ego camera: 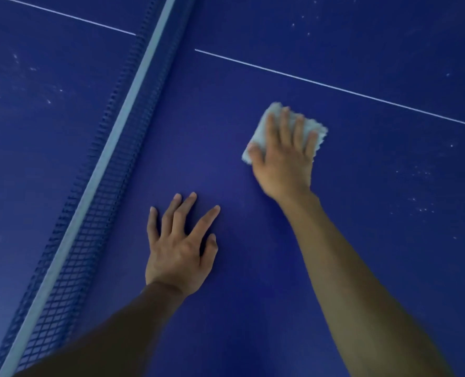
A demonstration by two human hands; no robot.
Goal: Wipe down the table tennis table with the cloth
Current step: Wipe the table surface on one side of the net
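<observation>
The right hand's fingers lie straight and a little apart, flat on top of a folded white cloth, the thumb laid along the cloth's net-side edge (nothing is curled round it, so this is a press and not a grip). The right hand covers most of the cloth, palm down, wrist low, with the bare forearm stretching back to the lower right corner. The cloth sits on the blue table tennis table, well to the right of the net and just short of the white line that runs away from the net.

The left hand's fingers are spread wide, tips down on the table. The left hand is planted palm down between the net and the cloth, nearer the net, its forearm in shadow. Pale specks dot the table beyond the net and far to the cloth's right.
</observation>
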